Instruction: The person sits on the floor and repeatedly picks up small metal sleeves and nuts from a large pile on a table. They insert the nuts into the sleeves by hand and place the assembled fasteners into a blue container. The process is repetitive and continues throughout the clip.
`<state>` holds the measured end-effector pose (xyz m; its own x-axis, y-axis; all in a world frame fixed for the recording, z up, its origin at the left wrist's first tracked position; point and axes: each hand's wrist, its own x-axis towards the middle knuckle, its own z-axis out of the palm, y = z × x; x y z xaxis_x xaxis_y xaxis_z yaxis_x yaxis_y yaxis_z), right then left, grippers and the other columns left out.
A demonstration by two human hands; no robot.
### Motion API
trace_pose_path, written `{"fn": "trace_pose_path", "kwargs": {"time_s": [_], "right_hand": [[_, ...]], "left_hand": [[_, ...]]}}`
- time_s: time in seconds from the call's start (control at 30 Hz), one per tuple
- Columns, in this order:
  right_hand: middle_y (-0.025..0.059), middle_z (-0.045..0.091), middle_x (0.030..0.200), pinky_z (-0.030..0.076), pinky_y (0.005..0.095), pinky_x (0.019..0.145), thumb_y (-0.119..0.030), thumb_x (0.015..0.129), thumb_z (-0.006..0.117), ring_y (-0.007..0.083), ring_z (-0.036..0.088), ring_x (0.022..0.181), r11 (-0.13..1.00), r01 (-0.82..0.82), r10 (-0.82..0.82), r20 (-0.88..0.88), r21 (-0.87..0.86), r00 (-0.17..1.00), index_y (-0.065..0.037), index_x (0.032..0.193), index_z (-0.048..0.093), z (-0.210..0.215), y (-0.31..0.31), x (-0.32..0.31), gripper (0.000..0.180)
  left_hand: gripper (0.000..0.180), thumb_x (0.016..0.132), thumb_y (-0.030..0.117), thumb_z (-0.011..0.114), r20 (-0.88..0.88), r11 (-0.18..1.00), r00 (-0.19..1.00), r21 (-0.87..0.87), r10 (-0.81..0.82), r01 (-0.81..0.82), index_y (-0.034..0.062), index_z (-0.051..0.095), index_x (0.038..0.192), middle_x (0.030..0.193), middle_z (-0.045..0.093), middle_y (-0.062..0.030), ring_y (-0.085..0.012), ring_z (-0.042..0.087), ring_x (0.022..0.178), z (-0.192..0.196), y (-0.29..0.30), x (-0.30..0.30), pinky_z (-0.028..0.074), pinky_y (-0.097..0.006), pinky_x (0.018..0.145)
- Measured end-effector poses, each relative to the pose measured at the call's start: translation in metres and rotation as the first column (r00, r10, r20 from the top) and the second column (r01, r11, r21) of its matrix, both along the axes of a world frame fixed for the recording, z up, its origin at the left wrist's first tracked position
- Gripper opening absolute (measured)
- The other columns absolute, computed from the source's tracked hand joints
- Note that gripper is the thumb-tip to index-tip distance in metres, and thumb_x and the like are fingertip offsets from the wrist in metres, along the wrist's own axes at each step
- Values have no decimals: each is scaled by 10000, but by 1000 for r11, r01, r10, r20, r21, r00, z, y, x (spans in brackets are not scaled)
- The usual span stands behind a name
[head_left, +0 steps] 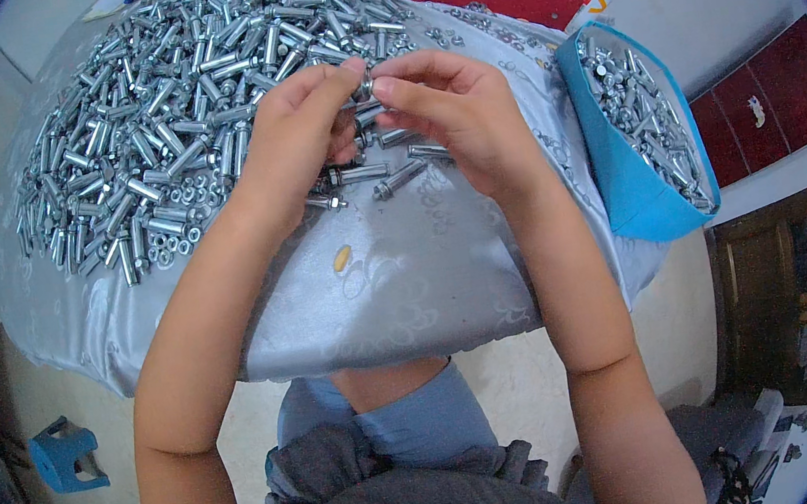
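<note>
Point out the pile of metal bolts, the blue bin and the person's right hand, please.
Pile of metal bolts [203,95]: head view, on bolts near the middle.
Blue bin [631,186]: head view, on its outer wall.
Right hand [470,121]: head view, near the base of the thumb.

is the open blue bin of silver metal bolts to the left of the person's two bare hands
No, the open blue bin sits to the right of both the left hand and the right hand.

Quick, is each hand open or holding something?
Left hand: fingers closed at a small metal part, grip partly hidden.
Right hand: fingers pinched at the same part.
</note>
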<state>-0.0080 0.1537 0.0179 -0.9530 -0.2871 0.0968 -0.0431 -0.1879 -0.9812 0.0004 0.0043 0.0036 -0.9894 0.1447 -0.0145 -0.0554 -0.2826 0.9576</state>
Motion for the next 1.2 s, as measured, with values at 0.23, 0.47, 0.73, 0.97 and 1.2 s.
{"fn": "trace_pose_path", "kwargs": {"time_s": [0.23,0.47,0.73,0.97,1.2], "right_hand": [[68,606,818,453,214,635,-89,757,626,96,565,724,968,166,-66,-453,186,889,5,862,630,-12,-3,-2,141],[87,604,799,461,228,624,-72,739,627,132,577,703,951,228,-43,-642,208,765,-7,843,633,-12,-1,-5,123],[87,601,758,460,237,579,-47,719,635,145,573,661,939,272,-42,-719,208,694,-14,822,640,-9,-2,-5,108],[84,606,760,456,233,578,-44,720,638,134,568,645,915,302,-4,-743,267,670,-17,829,643,-7,2,-3,112],[65,620,781,464,218,631,-71,747,632,89,567,685,996,60,-33,-328,71,944,-3,837,630,2,-1,4,112]], "left_hand": [[273,841,353,518,65,999,998,39,-9,6,93,504,757,548,319,56,-46,281,464,2,1,-2,254,-201,430],[316,846,354,516,31,998,998,30,-47,46,43,541,794,540,338,62,-43,310,474,3,-2,0,302,-201,449],[318,855,357,498,67,993,994,87,-85,79,52,527,769,545,333,54,-44,306,476,5,-4,0,302,-199,454],[270,853,352,498,66,996,995,55,-72,68,96,491,768,562,310,60,-48,277,473,3,-1,0,254,-202,443],[255,850,333,506,40,991,993,83,-107,103,105,474,740,554,314,59,-50,272,461,4,-2,0,253,-207,434]]}}
